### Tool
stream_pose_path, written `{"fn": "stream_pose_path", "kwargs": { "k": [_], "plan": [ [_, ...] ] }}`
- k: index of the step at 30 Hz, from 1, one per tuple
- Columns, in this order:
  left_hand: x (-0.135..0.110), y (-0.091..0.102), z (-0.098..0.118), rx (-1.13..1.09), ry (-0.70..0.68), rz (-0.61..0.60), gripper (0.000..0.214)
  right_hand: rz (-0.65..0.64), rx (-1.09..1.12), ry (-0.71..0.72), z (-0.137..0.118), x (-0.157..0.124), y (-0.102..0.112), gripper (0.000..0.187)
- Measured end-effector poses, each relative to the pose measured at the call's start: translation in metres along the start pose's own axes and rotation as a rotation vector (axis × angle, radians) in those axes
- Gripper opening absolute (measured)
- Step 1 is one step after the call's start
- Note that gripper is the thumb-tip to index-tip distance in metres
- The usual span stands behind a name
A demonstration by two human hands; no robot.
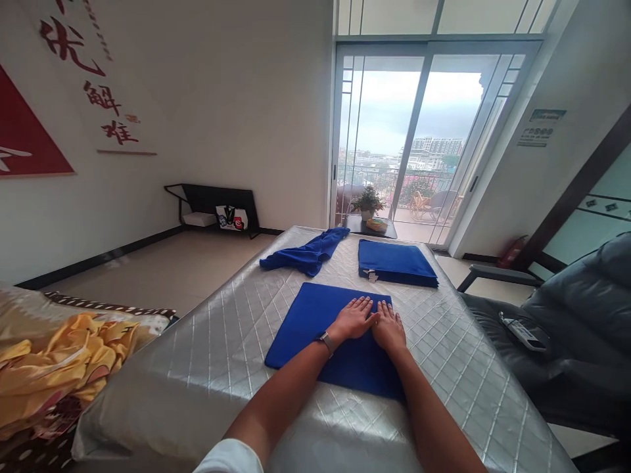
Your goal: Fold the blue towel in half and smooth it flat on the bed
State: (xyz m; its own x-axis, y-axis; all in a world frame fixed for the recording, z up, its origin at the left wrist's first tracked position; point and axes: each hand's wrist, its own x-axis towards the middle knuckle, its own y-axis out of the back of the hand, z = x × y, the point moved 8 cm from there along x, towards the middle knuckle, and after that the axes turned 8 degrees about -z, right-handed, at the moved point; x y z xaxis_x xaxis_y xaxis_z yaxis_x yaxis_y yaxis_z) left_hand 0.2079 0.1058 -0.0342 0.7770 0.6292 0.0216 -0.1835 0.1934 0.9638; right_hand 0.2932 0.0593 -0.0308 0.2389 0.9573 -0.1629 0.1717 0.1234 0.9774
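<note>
A blue cloth (305, 328), folded into a flat rectangle, lies on the silver quilted table cover (231, 328) in front of me. My left hand (353, 318) rests palm down on it, fingers stretched out. Beside it, near the cloth's right edge, my right hand (389, 325) lies flat with its fingers extended. The two hands touch or nearly touch at the thumbs. Farther back on the right sits a neat stack of folded blue cloths (397, 259) with a white tag at its front. A crumpled blue cloth (310, 253) lies at the far left of the table.
On the left is bedding with a yellow cloth (73, 355) heaped on it. A dark armchair (582, 328) stands close on the right, a pale device (525, 334) on its seat. Beyond the table are a potted plant (367, 202) and a glass sliding door (379, 131).
</note>
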Motion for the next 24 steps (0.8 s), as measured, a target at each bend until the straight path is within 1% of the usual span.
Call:
{"fn": "stream_pose_path", "kwargs": {
  "k": [2, 4, 7, 12, 15, 18, 24],
  "plan": [
    [-0.008, 0.004, -0.013, 0.018, 0.023, 0.0, 0.071, 0.017, 0.024, -0.004, 0.0, 0.001, 0.001, 0.064],
    [-0.016, 0.009, -0.03, 0.027, 0.062, -0.003, 0.072, 0.025, 0.039, -0.01, 0.0, 0.001, 0.001, 0.065],
    [-0.034, 0.02, -0.064, 0.04, 0.158, -0.006, 0.074, 0.02, 0.048, -0.01, -0.001, -0.001, 0.002, 0.065],
    [-0.072, 0.037, -0.125, 0.069, 0.336, -0.021, 0.075, 0.024, 0.056, -0.01, -0.001, -0.002, 0.004, 0.064],
    [-0.092, 0.043, -0.151, 0.073, 0.42, -0.017, 0.076, 0.021, 0.054, -0.008, -0.001, 0.0, 0.002, 0.065],
    [-0.102, 0.044, -0.163, 0.063, 0.455, -0.004, 0.079, 0.022, 0.047, -0.012, 0.0, 0.001, 0.001, 0.065],
    [-0.102, 0.042, -0.163, 0.063, 0.459, 0.018, 0.08, 0.018, 0.035, -0.015, 0.001, 0.003, -0.001, 0.065]
  ]
}}
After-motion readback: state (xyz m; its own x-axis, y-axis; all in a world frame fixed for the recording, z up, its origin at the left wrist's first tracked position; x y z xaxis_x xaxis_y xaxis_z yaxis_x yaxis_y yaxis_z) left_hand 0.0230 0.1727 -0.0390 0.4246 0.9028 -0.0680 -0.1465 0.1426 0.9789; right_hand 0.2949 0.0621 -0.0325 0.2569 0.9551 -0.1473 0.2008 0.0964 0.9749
